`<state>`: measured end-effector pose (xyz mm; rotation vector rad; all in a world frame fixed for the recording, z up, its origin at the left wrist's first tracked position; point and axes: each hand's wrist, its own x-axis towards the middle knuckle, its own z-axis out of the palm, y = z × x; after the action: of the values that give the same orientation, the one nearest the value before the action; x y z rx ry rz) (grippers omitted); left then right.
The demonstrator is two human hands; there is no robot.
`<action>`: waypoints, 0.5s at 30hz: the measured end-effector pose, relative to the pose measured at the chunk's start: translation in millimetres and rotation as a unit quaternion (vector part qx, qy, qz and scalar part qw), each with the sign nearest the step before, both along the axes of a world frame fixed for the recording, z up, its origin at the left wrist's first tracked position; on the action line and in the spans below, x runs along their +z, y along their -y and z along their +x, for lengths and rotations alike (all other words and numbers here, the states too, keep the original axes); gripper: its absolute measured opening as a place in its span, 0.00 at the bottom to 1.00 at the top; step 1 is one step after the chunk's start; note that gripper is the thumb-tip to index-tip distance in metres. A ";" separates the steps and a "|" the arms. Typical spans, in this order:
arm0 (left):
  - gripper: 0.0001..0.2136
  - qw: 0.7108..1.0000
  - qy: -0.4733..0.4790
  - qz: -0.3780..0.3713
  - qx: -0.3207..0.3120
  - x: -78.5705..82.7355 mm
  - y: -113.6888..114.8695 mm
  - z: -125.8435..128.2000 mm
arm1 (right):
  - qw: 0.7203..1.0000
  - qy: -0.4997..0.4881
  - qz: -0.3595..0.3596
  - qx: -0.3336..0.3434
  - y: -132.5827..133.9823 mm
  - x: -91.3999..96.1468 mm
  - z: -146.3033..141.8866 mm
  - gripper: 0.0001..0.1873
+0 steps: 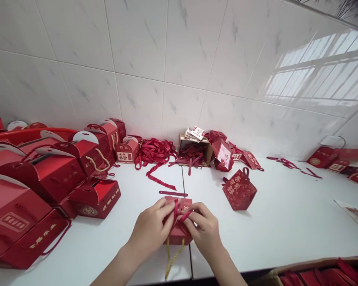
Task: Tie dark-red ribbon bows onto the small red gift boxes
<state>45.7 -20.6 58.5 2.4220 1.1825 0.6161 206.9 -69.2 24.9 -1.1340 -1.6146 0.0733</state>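
A small red gift box (178,239) lies on the white table right in front of me, with a yellow twisted cord (174,259) hanging from its near side. Both hands are over it, working a dark red ribbon (176,212). My left hand (155,222) pinches one part of the ribbon between thumb and fingers. On the other side my right hand (203,227) pinches another part of it, close to the left. The hands cover much of the box top. Just beyond the box lies a flat dark red strap (173,194).
Finished-looking red boxes (94,196) are stacked along the left. Against the wall sit a heap of red ribbon (156,151) and an open carton (209,155) of straps. A red faceted box (240,190) stands to the right. A container of red pieces (325,274) is at lower right.
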 end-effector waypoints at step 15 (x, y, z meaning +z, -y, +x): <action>0.19 0.995 -0.026 0.089 -0.044 -34.2 5.5 -1.6 | 0.947 -0.160 -0.278 -0.004 -2.3 8.6 -12.1 0.05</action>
<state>44.1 -26.1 24.3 2.6374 1.0760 0.6617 194.8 -66.9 33.5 -1.4633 -1.3265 0.7102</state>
